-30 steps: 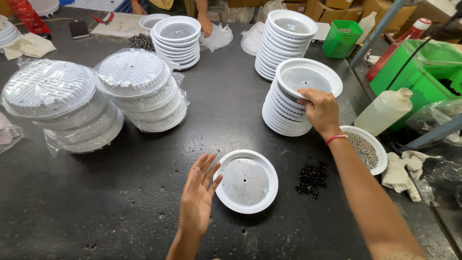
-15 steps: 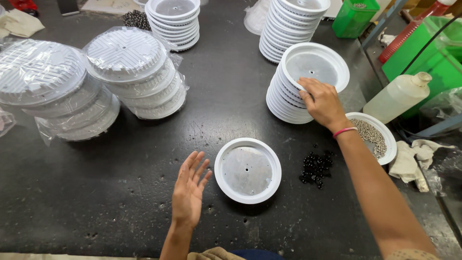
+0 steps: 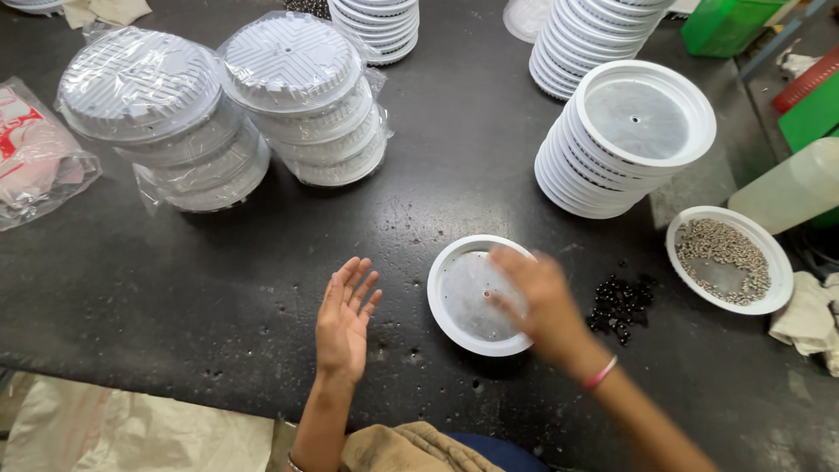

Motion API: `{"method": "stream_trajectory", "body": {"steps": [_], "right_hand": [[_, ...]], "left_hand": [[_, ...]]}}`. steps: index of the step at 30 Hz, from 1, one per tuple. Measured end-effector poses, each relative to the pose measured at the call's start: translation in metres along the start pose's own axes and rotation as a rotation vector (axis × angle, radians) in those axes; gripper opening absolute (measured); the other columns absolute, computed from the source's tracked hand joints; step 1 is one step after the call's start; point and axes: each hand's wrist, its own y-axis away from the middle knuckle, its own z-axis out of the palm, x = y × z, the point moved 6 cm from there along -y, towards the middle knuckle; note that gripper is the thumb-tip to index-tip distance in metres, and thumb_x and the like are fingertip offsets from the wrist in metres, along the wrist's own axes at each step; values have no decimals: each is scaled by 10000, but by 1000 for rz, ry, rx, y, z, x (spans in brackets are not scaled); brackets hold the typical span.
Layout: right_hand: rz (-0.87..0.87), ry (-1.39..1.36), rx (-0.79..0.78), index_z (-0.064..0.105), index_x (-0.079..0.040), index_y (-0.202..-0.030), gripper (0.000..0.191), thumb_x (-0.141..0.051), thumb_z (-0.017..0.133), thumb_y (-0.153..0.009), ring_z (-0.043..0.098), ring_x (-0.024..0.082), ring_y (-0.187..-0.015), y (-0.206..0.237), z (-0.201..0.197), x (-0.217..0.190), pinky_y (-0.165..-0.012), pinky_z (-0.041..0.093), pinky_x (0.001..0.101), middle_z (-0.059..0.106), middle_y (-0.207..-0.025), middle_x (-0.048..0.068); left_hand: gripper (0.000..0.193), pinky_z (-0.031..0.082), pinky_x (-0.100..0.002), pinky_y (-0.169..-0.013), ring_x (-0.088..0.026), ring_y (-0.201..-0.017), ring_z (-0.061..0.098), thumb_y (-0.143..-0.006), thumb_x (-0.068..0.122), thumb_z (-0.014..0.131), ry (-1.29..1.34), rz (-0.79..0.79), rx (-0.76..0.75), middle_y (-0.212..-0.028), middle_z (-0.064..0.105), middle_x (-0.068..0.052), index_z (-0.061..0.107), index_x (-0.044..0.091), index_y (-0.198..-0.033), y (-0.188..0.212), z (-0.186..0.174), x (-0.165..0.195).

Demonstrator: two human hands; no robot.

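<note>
Single white round cover (image 3: 479, 295) flat on the dark counter (image 3: 218, 288), straight ahead of the body, no long axis to speak of. Right hand (image 3: 535, 297) directly over its right half, blurred; fingers loosely curled, grip impossible to tell. Left hand (image 3: 343, 319) just left of the rim, apart from it, palm open, fingers spread, holding nothing. Loose black beads (image 3: 619, 301) just right of the cover.
</note>
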Motion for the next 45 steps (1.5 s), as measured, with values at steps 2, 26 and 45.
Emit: {"method": "stream_trajectory", "body": {"steps": [2,26,45], "right_hand": [[14,-41,-78,579,-42,-1394,619,-372,720,-889,510,338,-1346,23,32,-28,-1127,352,464,584,-1432,184],[498,-447,318,655,-112,-1351,433,-327,634,-976,634,253,-1226,45,44,-30,-1032,482,416,708,-1348,56],[764,-225,534,564,17,-1417,667,-526,474,-1040,513,273,-1425,121,3,116,-1193,362,369,577,-1497,165]], "left_hand": [[560,411,-442,-1123,-285,-1370,508,-1051,370,372,0,-13,16,-1511,510,-172,460,6,-1468,-2,-6,-1],[642,358,-426,-1177,-282,-1423,485,-1052,452,359,-89,-223,-175,-1513,529,-185,470,-28,-1463,-25,-7,-30],[669,427,-408,-1107,-262,-1269,586,-1082,468,263,-41,-532,-226,-1363,622,-189,466,-66,-1428,-35,5,-84]]}}
